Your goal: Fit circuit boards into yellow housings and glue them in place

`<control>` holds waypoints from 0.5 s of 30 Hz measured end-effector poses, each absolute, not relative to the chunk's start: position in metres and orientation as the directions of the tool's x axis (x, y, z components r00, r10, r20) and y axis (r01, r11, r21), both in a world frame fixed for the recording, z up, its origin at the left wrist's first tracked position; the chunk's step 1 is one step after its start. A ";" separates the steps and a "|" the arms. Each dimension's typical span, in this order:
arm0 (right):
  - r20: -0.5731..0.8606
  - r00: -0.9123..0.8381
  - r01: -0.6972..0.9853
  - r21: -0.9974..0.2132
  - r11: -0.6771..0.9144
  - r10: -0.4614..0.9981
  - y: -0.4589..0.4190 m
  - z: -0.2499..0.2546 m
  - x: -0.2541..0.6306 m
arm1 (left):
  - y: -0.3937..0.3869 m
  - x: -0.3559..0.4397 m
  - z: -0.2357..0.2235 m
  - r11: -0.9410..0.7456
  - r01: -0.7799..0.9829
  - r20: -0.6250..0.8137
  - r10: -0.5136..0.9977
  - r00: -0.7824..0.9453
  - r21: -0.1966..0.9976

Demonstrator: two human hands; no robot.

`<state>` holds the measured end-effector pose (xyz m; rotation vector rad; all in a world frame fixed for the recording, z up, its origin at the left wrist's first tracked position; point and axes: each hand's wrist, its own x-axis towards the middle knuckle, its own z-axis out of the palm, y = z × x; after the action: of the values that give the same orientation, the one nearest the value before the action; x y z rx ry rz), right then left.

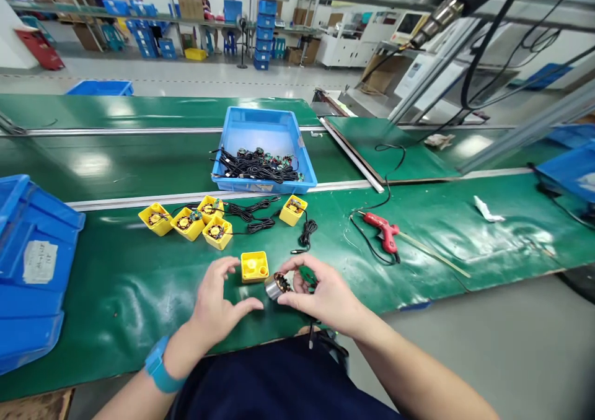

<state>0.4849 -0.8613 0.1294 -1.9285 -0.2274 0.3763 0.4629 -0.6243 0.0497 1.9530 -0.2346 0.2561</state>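
Observation:
My right hand [325,293] is closed around a small motor [275,287] with a silver metal case and copper windings. A green circuit board [308,275] sits within the same hand, and a dark cable hangs below it. My left hand [223,299] has its thumb and fingers spread, holding nothing, close to an open yellow box [255,267] on the green table. That box has a round post inside. Further off stand several yellow boxes [188,222] with motors and boards in them. Another filled yellow box [293,210] stands apart, with a coiled black cable [307,233] beside it.
A blue bin [264,183] of boards and black cables stands on the far strip. To the right lies a red glue gun [383,231] with a glue stick and cord. Blue bins [32,271] are stacked at left. A white scrap [486,210] lies at right.

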 end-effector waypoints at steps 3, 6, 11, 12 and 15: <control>-0.033 0.970 0.097 -0.857 -0.506 0.241 -0.844 0.125 0.494 | -0.618 0.486 0.029 -0.497 -0.313 0.302 -0.104 0.948 0.809; 0.080 0.957 0.249 -0.717 -0.651 0.277 -0.822 0.117 0.504 | -0.628 0.495 0.012 -0.433 -0.260 0.227 -0.127 0.966 0.863; 0.163 0.907 0.410 -0.542 -0.733 0.387 -0.799 0.106 0.507 | -0.639 0.483 -0.001 -0.455 -0.227 0.269 0.028 0.963 0.861; 0.170 0.899 0.430 -0.518 -0.740 0.404 -0.797 0.105 0.506 | -0.638 0.481 -0.002 -0.459 -0.247 0.296 0.037 0.954 0.853; 0.181 0.886 0.460 -0.455 -0.762 0.427 -0.792 0.099 0.503 | -0.636 0.477 -0.003 -0.469 -0.312 0.368 0.030 0.929 0.826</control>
<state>0.5033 -0.7921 0.0989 -2.5528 -0.6436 -0.0904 0.4773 -0.6358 -0.0028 2.0248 -0.2017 0.4055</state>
